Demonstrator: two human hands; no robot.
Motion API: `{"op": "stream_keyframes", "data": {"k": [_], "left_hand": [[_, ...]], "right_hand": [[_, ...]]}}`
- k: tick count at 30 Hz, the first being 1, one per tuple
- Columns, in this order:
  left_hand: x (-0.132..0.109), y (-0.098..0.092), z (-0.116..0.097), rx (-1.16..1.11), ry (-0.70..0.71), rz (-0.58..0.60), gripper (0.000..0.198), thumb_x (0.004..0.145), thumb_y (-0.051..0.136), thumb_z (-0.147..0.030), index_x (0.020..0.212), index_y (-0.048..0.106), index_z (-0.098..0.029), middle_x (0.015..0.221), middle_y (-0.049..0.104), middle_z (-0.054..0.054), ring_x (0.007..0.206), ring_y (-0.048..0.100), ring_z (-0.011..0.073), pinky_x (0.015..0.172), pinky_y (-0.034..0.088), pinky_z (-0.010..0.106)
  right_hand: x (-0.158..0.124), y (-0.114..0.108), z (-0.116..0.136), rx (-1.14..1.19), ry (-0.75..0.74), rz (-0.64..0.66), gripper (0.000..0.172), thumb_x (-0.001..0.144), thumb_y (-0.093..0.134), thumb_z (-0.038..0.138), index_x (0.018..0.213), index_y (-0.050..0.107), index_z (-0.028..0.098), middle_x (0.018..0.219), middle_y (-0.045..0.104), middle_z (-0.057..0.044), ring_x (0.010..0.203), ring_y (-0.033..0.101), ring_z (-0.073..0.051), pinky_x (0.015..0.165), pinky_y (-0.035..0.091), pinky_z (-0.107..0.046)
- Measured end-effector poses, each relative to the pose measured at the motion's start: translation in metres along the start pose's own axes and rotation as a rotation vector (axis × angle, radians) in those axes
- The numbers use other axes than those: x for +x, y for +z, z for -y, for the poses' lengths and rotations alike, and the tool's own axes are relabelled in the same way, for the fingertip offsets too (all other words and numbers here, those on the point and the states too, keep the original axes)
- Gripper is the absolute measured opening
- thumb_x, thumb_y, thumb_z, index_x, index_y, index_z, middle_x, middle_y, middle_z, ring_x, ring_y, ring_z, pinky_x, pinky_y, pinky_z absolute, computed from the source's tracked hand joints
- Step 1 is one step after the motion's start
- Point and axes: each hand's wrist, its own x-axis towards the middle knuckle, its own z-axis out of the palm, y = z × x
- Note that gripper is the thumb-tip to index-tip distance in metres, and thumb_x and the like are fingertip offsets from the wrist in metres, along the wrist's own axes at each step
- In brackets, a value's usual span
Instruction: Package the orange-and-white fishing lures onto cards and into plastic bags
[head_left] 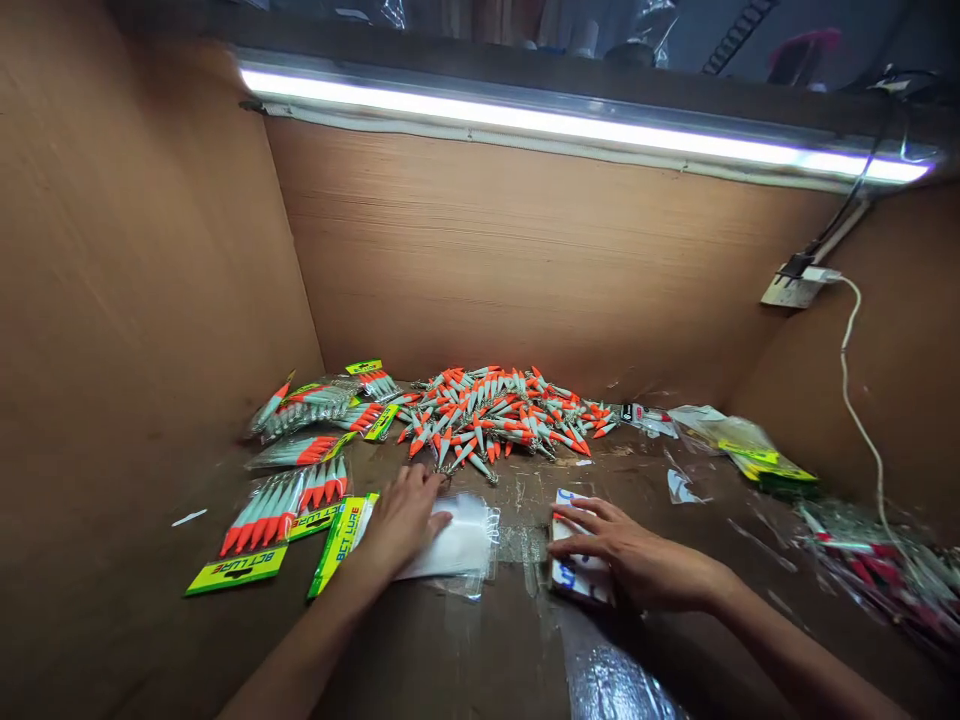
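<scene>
My left hand (407,518) reaches over a stack of clear bags with white inserts (457,540). Its thumb is apart from the fingers, and the fingertips come close to the front of a pile of orange-and-white fishing lures (495,410). No lure shows in its fingers. My right hand (626,550) lies over a small white block with blue markings (574,580), fingers spread across its top. The thumb on that side is hidden. A yellow-green "BCT LURE" packet (341,540) lies beside my left wrist, partly covered by the hand.
Filled lure packets (262,520) are spread along the left side. Yellow-topped empty bags (765,455) lie at the right, with a heap of red and clear packaging (885,570) nearer. A white cable (851,370) hangs from a socket (791,287). Wooden walls enclose the bench under a tube light (585,125).
</scene>
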Motion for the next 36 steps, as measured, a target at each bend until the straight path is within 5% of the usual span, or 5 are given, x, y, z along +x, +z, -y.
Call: {"op": "stream_keyframes", "data": {"k": [6,10,15,27,36], "left_hand": [[0.01,-0.003,0.019,0.028,-0.023,-0.027,0.01,0.087,0.066,-0.032,0.085,0.073,-0.024,0.092,0.067,0.005,0.097,0.061,0.026,0.089,0.044,0.038],[0.014,-0.009,0.019,-0.029,0.048,-0.064,0.023,0.095,0.054,-0.031,0.1,0.076,-0.03,0.103,0.07,0.003,0.097,0.064,0.021,0.092,0.045,0.034],[0.012,-0.026,0.004,-0.353,0.024,-0.182,0.025,0.093,0.056,-0.035,0.11,0.071,-0.025,0.098,0.073,0.002,0.087,0.069,0.0198,0.078,0.05,0.029],[0.051,0.001,-0.077,-0.564,0.303,0.387,0.026,0.092,0.06,-0.037,0.109,0.066,-0.018,0.091,0.077,0.004,0.083,0.071,0.0184,0.072,0.049,0.024],[0.062,0.041,-0.129,-0.358,0.432,0.38,0.04,0.081,0.077,-0.034,0.118,0.065,-0.026,0.107,0.071,0.006,0.103,0.063,0.0259,0.088,0.044,0.033]], "right_hand": [[-0.019,0.028,-0.019,0.033,0.222,-0.277,0.041,0.094,0.052,0.032,0.135,0.058,0.035,0.163,0.023,-0.002,0.148,0.024,-0.028,0.115,0.03,-0.055],[-0.021,0.062,-0.019,-0.018,0.426,-0.321,0.085,0.084,0.06,0.06,0.155,0.027,0.028,0.166,0.01,-0.011,0.149,0.019,-0.034,0.118,0.025,-0.054],[-0.026,0.073,-0.022,-0.076,0.517,-0.325,0.086,0.082,0.059,0.037,0.157,0.02,0.023,0.156,0.035,-0.015,0.139,0.039,-0.034,0.115,0.03,-0.05],[-0.075,0.008,-0.052,0.075,0.186,-0.468,0.098,0.066,0.054,0.009,0.156,0.021,0.025,0.149,0.04,-0.011,0.135,0.039,-0.03,0.114,0.032,-0.047],[-0.082,0.018,-0.047,0.186,0.097,-0.359,0.101,0.061,0.053,0.004,0.155,0.025,0.027,0.146,0.044,-0.008,0.133,0.04,-0.028,0.115,0.031,-0.046]]}}
